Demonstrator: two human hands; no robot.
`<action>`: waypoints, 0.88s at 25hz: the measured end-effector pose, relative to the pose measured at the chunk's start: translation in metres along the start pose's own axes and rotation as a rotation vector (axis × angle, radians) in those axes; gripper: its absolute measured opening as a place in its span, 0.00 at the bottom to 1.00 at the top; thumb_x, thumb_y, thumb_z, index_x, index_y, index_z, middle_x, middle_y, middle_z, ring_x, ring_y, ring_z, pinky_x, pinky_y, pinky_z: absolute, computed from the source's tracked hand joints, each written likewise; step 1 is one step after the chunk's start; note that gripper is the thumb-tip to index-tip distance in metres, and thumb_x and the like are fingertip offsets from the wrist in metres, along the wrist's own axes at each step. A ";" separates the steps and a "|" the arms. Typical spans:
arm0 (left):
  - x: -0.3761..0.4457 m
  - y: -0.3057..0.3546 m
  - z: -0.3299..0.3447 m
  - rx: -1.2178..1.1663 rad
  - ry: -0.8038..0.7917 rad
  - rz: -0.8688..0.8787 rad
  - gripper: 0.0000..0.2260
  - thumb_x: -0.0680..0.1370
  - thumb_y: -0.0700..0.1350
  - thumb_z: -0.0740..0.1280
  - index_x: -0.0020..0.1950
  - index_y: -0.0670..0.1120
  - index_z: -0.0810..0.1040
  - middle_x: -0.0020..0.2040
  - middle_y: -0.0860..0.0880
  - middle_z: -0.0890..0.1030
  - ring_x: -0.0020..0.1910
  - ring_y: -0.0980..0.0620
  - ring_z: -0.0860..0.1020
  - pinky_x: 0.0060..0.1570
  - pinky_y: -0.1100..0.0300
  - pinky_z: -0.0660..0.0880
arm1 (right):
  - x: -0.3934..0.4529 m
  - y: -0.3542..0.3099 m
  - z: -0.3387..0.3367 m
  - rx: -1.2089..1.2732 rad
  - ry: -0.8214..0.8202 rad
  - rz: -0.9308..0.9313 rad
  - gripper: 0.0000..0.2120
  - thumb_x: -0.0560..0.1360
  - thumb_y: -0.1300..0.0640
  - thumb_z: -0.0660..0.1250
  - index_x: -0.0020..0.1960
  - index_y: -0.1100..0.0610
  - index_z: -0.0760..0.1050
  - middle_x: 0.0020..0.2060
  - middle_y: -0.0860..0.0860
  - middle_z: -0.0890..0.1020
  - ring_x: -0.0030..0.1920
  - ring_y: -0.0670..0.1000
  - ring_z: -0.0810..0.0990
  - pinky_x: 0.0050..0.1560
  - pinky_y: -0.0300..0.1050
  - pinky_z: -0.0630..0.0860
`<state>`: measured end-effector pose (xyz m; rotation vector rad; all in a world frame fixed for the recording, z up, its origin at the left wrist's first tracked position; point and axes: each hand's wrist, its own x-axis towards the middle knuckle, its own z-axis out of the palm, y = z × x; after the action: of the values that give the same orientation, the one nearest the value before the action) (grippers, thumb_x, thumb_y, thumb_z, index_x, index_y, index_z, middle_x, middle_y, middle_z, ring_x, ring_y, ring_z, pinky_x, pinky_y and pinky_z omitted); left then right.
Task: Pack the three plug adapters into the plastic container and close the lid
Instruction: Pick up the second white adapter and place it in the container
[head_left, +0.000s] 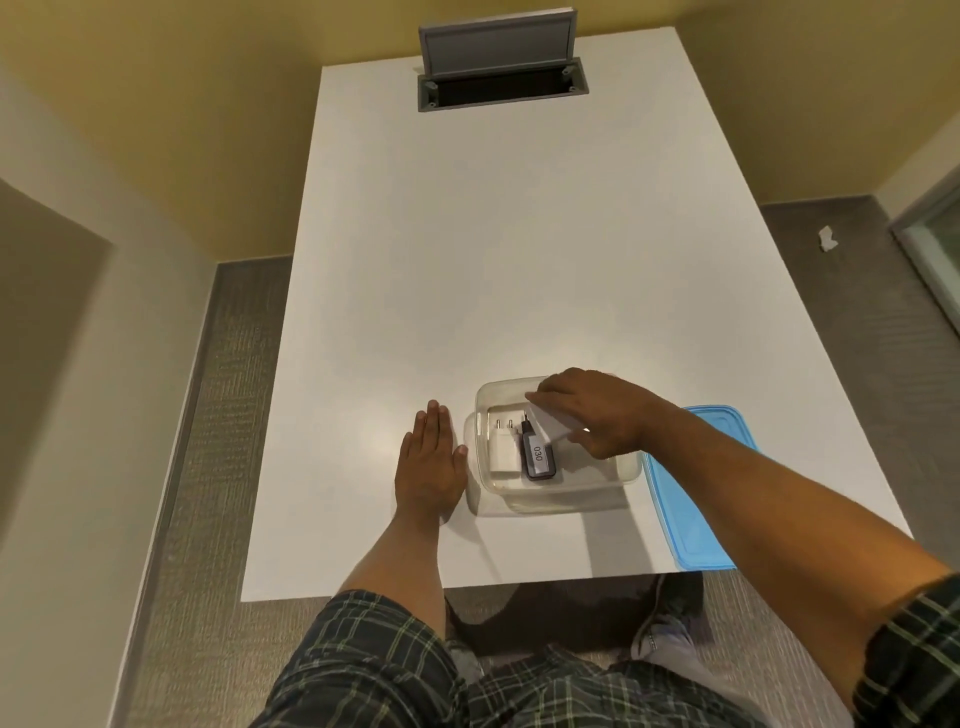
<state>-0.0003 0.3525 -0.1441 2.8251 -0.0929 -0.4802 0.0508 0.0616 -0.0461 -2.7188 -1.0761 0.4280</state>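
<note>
A clear plastic container (488, 483) stands near the front of the white table (493, 260). Inside it lie a white plug adapter (503, 446) and a black plug adapter (537, 456) with a "030" label. My right hand (592, 410) reaches over the container and grips a third, white adapter (548, 422), held above the container's right half. My left hand (430, 460) rests flat on the table, fingers together, just left of the container and close to its wall. The blue lid (691, 499) lies flat on the table to the right, partly under my right forearm.
An open grey cable hatch (501, 83) with a raised flap sits at the table's far end. Carpet surrounds the table, with a scrap of white paper (827, 239) on the floor at the right. The table's front edge is close to my body.
</note>
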 end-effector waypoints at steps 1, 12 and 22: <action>-0.012 0.004 0.000 0.022 -0.009 0.024 0.37 0.76 0.60 0.35 0.83 0.44 0.44 0.83 0.47 0.44 0.83 0.46 0.45 0.81 0.48 0.49 | -0.012 -0.005 0.000 -0.055 -0.053 -0.005 0.36 0.67 0.57 0.73 0.74 0.57 0.68 0.65 0.55 0.75 0.61 0.59 0.76 0.55 0.56 0.78; -0.007 0.019 0.000 0.024 -0.192 -0.120 0.31 0.85 0.55 0.46 0.81 0.46 0.33 0.82 0.48 0.32 0.81 0.45 0.35 0.80 0.44 0.40 | 0.002 -0.005 -0.005 -0.514 -0.522 -0.232 0.26 0.71 0.66 0.67 0.68 0.56 0.68 0.62 0.52 0.73 0.61 0.56 0.72 0.54 0.51 0.73; -0.003 0.018 0.002 0.035 -0.215 -0.120 0.31 0.85 0.56 0.46 0.81 0.46 0.33 0.82 0.47 0.32 0.81 0.44 0.35 0.80 0.43 0.40 | 0.004 0.004 0.009 -0.465 -0.353 -0.451 0.29 0.70 0.67 0.71 0.68 0.50 0.71 0.63 0.48 0.75 0.56 0.55 0.77 0.49 0.49 0.75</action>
<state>-0.0040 0.3348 -0.1395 2.8144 0.0269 -0.8160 0.0531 0.0623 -0.0566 -2.6881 -2.0542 0.6611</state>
